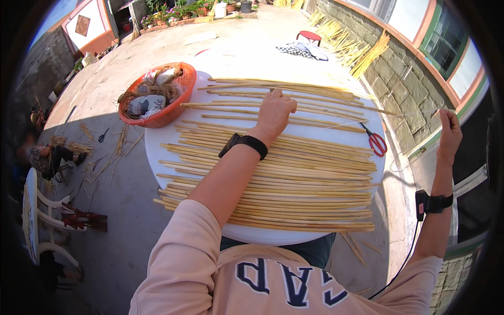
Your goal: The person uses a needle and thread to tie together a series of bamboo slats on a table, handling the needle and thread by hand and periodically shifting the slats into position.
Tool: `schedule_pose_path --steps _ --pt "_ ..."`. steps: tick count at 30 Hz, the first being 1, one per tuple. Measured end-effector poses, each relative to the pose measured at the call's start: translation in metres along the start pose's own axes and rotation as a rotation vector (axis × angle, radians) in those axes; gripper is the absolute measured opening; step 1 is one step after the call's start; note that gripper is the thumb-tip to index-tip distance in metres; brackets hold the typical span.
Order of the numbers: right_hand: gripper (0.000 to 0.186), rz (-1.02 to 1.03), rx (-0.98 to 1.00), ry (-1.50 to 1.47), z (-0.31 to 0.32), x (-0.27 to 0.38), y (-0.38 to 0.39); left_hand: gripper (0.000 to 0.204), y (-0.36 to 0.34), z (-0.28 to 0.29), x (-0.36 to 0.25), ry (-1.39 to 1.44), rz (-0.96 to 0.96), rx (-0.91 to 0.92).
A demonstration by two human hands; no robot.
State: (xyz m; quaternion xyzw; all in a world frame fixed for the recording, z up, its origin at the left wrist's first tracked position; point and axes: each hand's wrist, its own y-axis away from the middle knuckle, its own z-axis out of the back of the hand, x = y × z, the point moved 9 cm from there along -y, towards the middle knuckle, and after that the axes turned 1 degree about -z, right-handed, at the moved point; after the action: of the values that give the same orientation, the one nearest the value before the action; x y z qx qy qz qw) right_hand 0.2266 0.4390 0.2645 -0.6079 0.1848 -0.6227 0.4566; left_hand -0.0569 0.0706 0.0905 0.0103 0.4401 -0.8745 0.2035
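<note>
Long pale straw stalks [273, 178] lie side by side in rows across a round white table [163, 142]. My left hand [275, 113] rests over the upper stalks, fingers curled; what they hold, if anything, is hidden. At the right, my right hand [449, 131] is raised beyond the table's edge, pinching a thin pale thread [409, 114] that stretches leftward over the stalks. Red-handled scissors [377, 143] lie at the table's right edge, beside the stalk ends.
An orange basket [184, 94] of fibres and bags is at back left; patterned cloth [302, 51] and a red stool [308, 37] at back. Straw bundles [370, 55] lean on the right wall [404, 94]. Left are a seated person [55, 160] and a white chair [52, 205].
</note>
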Motion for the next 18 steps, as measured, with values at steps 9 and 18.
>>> schedule_pose_path --steps 9,18 --pt "0.015 -0.025 -0.021 -0.02 -0.012 0.033 0.0 0.011 0.005 -0.006 0.028 0.228 0.28 0.196" --pt "0.017 -0.06 -0.047 -0.028 -0.022 0.038 -0.005 0.013 0.034 -0.026 0.008 0.243 0.248 0.603"
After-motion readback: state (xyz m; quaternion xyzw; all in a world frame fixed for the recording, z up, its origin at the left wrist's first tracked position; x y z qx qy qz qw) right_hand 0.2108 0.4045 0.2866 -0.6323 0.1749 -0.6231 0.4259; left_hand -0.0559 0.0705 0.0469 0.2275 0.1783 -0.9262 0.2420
